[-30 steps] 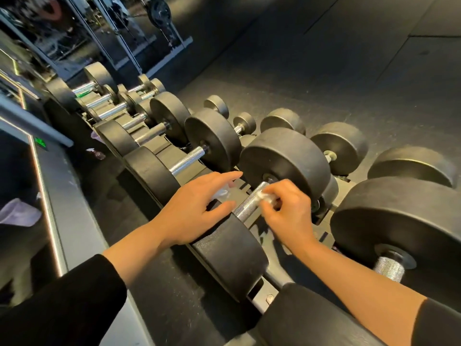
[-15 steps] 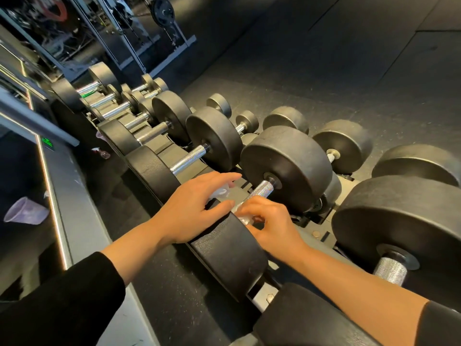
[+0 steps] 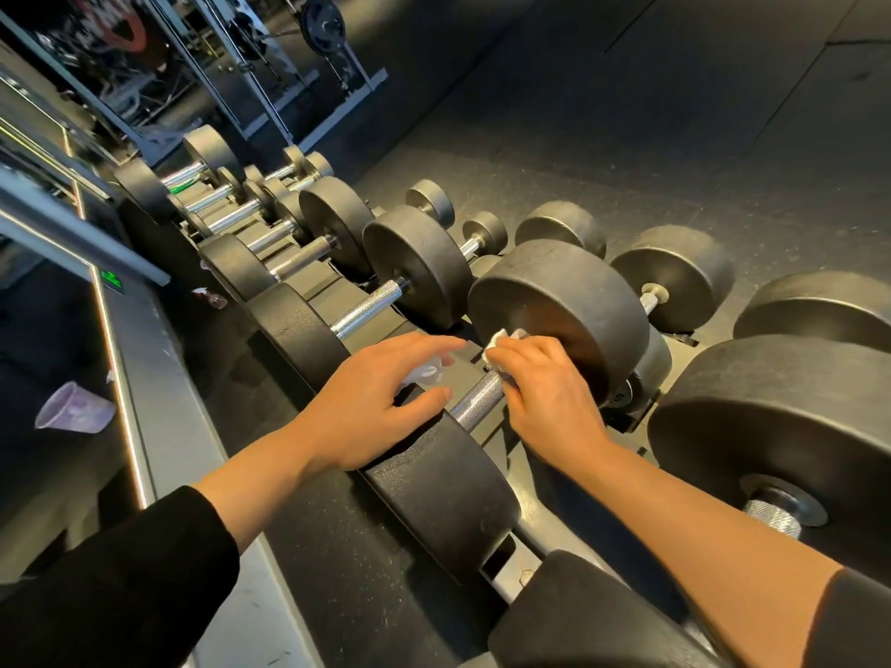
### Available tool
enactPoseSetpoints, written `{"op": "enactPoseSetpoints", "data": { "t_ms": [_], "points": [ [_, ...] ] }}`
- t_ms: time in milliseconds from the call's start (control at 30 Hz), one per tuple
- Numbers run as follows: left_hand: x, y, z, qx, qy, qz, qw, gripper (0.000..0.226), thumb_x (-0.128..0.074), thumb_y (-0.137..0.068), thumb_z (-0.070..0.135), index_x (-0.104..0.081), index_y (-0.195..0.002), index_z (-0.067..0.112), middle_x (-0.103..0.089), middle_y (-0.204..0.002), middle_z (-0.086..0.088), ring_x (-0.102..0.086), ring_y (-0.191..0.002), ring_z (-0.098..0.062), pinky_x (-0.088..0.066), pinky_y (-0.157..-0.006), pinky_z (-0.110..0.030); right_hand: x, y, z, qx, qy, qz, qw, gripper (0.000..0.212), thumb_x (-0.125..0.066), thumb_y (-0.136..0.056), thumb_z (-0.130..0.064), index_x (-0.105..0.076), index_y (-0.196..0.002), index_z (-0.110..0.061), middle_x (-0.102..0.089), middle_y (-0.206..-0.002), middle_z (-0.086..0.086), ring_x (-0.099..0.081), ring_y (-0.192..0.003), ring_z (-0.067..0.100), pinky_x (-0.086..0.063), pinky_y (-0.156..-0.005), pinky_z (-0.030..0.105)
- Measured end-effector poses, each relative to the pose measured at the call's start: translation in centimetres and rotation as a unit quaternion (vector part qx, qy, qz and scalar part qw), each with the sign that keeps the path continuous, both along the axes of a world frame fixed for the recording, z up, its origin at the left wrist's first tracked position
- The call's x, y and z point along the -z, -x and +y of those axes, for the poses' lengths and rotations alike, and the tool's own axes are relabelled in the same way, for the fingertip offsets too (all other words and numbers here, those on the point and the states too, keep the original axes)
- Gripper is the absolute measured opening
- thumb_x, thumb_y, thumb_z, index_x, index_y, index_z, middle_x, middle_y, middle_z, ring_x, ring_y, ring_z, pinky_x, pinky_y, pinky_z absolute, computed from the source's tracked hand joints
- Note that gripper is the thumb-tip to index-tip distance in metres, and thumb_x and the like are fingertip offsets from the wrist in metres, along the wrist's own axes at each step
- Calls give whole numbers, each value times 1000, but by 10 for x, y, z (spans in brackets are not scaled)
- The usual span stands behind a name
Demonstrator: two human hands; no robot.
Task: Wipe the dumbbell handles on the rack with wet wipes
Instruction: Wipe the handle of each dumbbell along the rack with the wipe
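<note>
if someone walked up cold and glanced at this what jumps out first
Most likely the two bare hands at centre: the right hand grips a white wet wipe around the knurled handle of a big black dumbbell, while the left hand rests on that dumbbell's near head. Next, the row of dumbbells receding to the upper left, and a purple plastic cup lying at far left.
</note>
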State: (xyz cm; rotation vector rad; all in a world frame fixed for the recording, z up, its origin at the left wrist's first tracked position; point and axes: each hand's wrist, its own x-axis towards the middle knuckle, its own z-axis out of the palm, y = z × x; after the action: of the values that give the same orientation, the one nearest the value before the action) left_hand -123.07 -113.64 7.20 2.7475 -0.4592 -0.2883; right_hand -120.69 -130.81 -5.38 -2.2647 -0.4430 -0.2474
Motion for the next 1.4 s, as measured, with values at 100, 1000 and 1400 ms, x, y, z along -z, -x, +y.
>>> {"op": "enactPoseSetpoints", "data": {
  "t_ms": [100,1000,1400],
  "points": [
    [-1,0,-1,6,0,4,1000,44,-37,-85,58,-40,-128,50,-56,-118,22,-49,-111,6,-33,-95,-14,-3,3,-1,-35,-8,10,999,34,-59,-88,-11,-60,-121,-21,-60,-119,-5,-42,-118,13,-37,-94,25],
    [43,-186,58,514,-70,-81,851,84,-53,-92,5,-2,-150,38,2,-158,18,-14,-141,-9,-41,-98,-21,-70,-28,32,62,214,160,962,38,-67,-82,-9,-65,-118,-22,-65,-113,-4,-53,-105,11,-45,-92,26],
    [68,-223,63,615,14,-90,783,90,-58,-87,1,-4,-150,34,22,-149,20,-4,-144,-9,-43,-89,-13,-81,-41,71,115,295,340,886,32,-58,-87,-7,-67,-113,-23,-58,-116,-8,-39,-115,10,-43,-95,31]
  ]
}}
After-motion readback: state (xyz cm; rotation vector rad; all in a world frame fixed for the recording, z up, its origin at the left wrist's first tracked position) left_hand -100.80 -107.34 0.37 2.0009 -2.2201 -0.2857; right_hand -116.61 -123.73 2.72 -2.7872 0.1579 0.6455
